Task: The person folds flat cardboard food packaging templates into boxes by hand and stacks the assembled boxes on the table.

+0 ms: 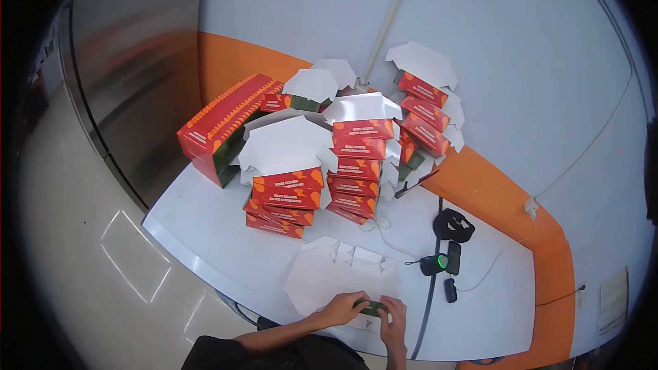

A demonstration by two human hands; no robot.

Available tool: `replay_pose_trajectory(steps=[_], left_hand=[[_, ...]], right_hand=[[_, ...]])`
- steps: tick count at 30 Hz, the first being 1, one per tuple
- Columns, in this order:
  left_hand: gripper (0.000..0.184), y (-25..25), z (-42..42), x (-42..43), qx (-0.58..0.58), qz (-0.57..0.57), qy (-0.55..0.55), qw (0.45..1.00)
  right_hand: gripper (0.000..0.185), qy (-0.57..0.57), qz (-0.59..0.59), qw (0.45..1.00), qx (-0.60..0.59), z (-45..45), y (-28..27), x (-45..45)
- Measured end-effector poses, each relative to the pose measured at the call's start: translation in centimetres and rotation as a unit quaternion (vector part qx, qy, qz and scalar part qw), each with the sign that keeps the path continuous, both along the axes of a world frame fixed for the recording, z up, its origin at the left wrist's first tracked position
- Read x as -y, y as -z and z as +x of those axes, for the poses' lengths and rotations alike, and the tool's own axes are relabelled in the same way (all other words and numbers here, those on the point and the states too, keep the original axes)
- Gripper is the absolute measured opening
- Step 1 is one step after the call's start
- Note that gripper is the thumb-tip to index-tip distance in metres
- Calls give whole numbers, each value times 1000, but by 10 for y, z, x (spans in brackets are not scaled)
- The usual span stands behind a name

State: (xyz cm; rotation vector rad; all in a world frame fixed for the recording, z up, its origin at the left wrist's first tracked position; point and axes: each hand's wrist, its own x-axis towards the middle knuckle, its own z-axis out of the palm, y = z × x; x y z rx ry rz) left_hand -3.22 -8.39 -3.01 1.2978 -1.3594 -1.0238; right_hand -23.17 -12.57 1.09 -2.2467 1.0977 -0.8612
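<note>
A partly folded cardboard box [329,275], white inside, lies spread open on the table in front of me. Along its near edge a green panel [372,309] is turned up between my hands. My left hand [345,308] has its fingers bent over the left end of this panel. At the right end, my right hand [393,315] grips the panel with thumb and fingers curled. Small cut tabs stand up along the box's far edge.
Stacks of red boxes [284,197] with white lids raised stand at the back of the table [205,229], beside a large red box [229,123]. To the right lie a black strap [454,225], a device with a green light [433,264] and cables.
</note>
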Motion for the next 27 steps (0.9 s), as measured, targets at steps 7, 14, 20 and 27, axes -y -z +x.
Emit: replay_pose_trajectory(steps=[7, 14, 20, 27], left_hand=[[18, 0, 7, -1, 111, -90, 108, 984], [27, -77, 23, -41, 139, -197, 63, 968], [33, 1, 47, -72, -180, -3, 77, 981], [38, 7, 38, -11, 127, -116, -86, 981]], right_hand=[[27, -71, 11, 996, -52, -11, 13, 3], [22, -6, 168, 986, -20, -6, 25, 1], [36, 20, 274, 956, 107, 11, -26, -1], [39, 36, 345, 934, 87, 23, -14, -11]])
